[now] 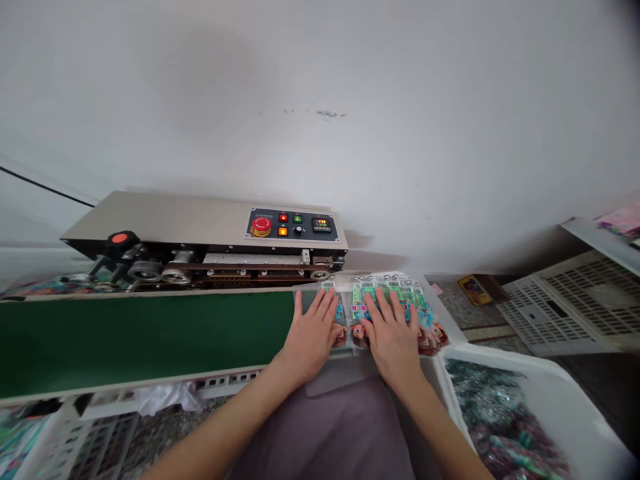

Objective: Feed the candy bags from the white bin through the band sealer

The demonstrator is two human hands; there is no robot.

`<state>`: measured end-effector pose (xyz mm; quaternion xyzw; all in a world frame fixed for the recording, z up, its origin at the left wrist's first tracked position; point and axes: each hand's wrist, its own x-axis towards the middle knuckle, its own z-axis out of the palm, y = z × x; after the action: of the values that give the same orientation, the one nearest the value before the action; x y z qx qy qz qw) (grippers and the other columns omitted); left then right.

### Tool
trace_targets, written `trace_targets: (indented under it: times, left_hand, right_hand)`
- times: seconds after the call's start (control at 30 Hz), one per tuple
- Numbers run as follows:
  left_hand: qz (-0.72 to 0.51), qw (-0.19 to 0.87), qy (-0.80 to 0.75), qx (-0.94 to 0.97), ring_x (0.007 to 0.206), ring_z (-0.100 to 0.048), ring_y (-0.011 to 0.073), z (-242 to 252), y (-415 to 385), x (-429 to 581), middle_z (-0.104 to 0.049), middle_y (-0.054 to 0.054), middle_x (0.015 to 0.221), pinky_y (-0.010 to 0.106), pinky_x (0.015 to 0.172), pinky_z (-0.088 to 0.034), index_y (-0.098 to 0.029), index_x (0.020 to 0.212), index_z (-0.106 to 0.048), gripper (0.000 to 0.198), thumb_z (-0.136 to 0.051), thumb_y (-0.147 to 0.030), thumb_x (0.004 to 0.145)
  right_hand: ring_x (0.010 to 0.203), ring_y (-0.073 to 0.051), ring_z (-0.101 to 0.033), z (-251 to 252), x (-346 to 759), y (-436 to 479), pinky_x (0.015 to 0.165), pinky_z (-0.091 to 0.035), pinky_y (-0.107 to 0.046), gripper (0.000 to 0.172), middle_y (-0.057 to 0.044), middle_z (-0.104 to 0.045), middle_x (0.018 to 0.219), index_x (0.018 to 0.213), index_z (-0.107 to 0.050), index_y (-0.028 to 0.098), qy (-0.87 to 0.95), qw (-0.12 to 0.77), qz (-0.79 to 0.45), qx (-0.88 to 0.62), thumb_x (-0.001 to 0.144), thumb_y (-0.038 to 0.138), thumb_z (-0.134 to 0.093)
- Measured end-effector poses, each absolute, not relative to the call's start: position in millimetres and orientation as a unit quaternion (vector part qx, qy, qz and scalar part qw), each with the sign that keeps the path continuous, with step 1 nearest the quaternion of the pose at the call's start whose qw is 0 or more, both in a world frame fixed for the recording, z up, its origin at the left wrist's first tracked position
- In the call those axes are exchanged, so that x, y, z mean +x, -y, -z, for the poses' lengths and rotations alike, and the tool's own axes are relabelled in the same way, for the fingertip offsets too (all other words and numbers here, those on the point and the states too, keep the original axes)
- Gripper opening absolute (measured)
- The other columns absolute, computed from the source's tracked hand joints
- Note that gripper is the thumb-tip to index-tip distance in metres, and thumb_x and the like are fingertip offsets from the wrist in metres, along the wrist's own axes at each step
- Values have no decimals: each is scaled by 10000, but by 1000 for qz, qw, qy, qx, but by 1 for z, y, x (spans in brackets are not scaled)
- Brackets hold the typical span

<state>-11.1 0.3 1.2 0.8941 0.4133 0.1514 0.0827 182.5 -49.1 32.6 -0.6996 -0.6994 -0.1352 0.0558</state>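
My left hand (311,333) lies flat, fingers stretched out, on a clear plastic bag (341,315) with a printed card inside. The bag rests at the right end of the green conveyor belt (200,340). My right hand (393,333) is spread over a fanned row of similar printed bags (433,327), which overlap beside the first one. Behind the belt stands a band sealing machine (200,223) with a red stop button (261,225), lit switches and a lit display (322,225). The bags' tops point toward the machine.
A white bin (560,393) holding many shiny packets stands at the lower right. Plastic crates (560,307) lie beyond it, near a small yellow box (475,290). Another crate (100,447) is below the belt at left. A wall rises behind the machine.
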Motion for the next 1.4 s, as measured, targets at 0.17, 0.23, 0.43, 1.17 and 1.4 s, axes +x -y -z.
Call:
trace_targets:
  times: [0.17,0.23,0.43,1.17,1.4]
  left_hand:
    - [-129,70,-465,873,1504,-296,317,-11,-1,-37,-364,130,1608,695,1196,-84,-183,1510,-436,507,-318,-329,1039]
    - [-123,67,-491,860,1487,-328,340,-18,0,-42,-392,160,1587,701,1191,-90,-151,1475,-483,499,-336,-329,1033]
    - [-138,128,-416,890,1485,-343,293,-32,11,-7,-419,136,1578,645,1213,-157,-156,1490,-454,503,-310,-360,1053]
    - [-141,103,-413,894,1518,-257,319,-7,17,-13,-296,132,1640,728,1175,-129,-194,1535,-379,548,-356,-425,1039]
    - [-120,87,-490,859,1473,-348,359,-31,19,-34,-398,173,1581,717,1182,-141,-127,1457,-500,516,-344,-390,1042]
  right_hand:
    - [1440,-358,-352,-32,152,38,1161,-172,-626,456,-99,-441,1569,1447,-525,234,713,71,96,-691,1021,362,-425]
    - [1428,-360,-368,-34,144,36,1151,-198,-614,457,-104,-456,1558,1440,-531,228,713,76,88,-691,1022,378,-424]
    - [1412,-363,-383,-50,157,42,1150,-190,-604,429,-121,-525,1502,1386,-583,214,705,70,104,-698,1029,353,-388]
    - [1437,-358,-355,-48,195,32,1139,-245,-591,437,-113,-503,1522,1386,-592,203,701,35,126,-701,1012,342,-414]
    - [1467,-371,-302,-28,162,29,1127,-300,-548,526,-108,-395,1596,1495,-473,196,700,51,101,-705,1027,425,-401]
